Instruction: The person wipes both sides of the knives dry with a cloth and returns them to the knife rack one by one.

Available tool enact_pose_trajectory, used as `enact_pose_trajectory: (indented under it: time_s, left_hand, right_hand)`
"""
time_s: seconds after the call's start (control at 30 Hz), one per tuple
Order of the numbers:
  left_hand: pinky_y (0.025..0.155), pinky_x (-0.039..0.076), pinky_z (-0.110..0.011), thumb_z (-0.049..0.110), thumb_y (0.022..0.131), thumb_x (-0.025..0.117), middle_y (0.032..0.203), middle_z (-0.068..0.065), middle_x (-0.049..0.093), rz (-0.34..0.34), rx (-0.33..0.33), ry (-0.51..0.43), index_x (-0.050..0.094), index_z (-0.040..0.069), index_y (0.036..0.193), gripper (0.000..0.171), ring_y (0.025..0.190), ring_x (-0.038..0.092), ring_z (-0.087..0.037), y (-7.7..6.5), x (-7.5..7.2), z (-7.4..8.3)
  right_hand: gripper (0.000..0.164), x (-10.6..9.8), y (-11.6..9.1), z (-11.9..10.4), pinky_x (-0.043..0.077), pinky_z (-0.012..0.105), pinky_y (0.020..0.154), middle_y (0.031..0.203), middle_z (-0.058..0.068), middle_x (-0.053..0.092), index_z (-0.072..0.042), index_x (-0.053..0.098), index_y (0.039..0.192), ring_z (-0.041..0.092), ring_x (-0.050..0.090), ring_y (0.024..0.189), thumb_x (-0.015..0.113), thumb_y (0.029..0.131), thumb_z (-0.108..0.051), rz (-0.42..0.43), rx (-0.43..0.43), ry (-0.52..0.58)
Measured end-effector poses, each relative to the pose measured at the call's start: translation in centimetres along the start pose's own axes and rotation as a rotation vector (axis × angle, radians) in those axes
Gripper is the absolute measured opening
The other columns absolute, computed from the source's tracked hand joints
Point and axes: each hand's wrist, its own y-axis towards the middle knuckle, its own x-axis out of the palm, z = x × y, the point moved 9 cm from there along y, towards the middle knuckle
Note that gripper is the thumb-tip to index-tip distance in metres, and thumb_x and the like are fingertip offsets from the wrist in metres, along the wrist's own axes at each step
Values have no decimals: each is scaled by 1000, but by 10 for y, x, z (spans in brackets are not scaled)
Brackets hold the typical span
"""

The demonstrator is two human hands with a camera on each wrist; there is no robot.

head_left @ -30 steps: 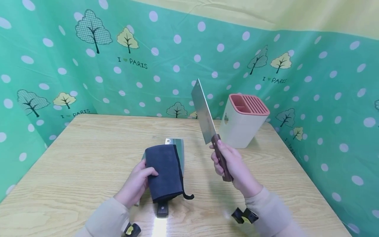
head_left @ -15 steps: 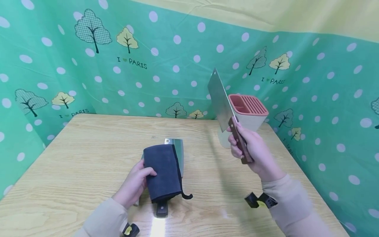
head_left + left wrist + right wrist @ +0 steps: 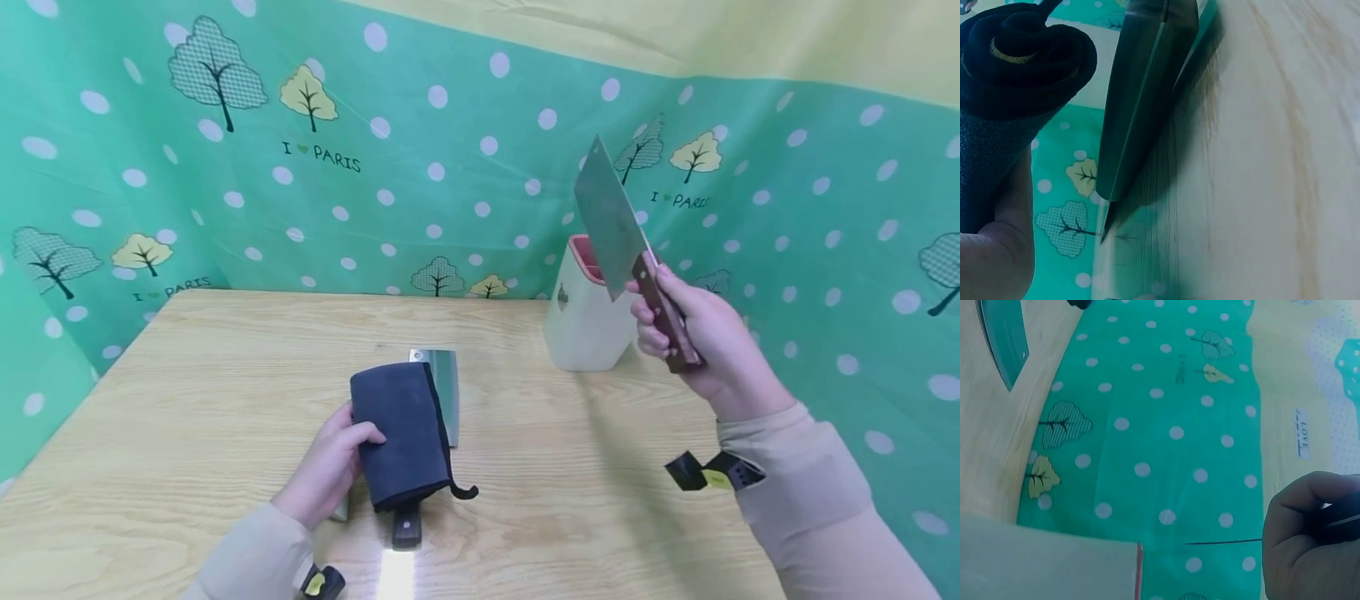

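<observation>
In the head view my right hand grips the brown handle of a cleaver. Its blade points up, tilted left, and overlaps the white knife block with a pink top. From the right wrist view, this hand has curled fingers round the handle, the blade nearly edge-on. My left hand holds a rolled dark navy cloth, thumb on top. Under the cloth a second cleaver lies on the table, its middle hidden. Its dark handle shows beside the roll in the left wrist view.
The wooden table reaches back to a green dotted curtain behind and at the sides. The knife block stands at the back right. A small pale green edge shows beneath the left wrist.
My right hand has carried the cleaver right and upward, from left of the knife block to in front of its top. The left hand keeps hold of the cloth, and the head view has shifted slightly.
</observation>
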Motion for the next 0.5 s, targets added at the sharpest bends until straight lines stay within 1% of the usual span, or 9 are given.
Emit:
enact_pose_trajectory:
  time_s: [0.1,0.2,0.33,0.5]
  left_hand:
    - [85,48,-29,-4,77,44,127,-12,44,-12,-6,-5,29,4,139,64,102,55,-17,1,1,0]
    - [85,48,-29,-3,76,45,129,-12,43,-17,-10,-12,30,6,139,65,103,55,-17,1,3,1]
    - [84,48,-29,-3,76,45,125,-12,45,-19,-4,-6,30,4,138,64,101,57,-16,0,4,3]
    - [83,49,-29,-3,77,45,122,-11,48,-14,-4,5,30,2,137,62,99,58,-16,-1,3,3]
  right_hand:
    - [46,-8,-1,-9,38,21,44,72,3,49,1,35,119,11,43,49,45,95,-37,-22,16,61]
    - [45,-16,-2,-16,38,20,44,71,2,48,0,38,117,11,43,49,46,94,-38,-25,39,69]
    - [46,-26,-4,-19,37,19,44,71,1,46,-1,38,118,10,42,49,46,94,-39,-18,57,44]
    - [44,-30,-6,-20,37,20,45,71,2,45,-2,36,119,11,41,50,46,95,-38,-29,64,85]
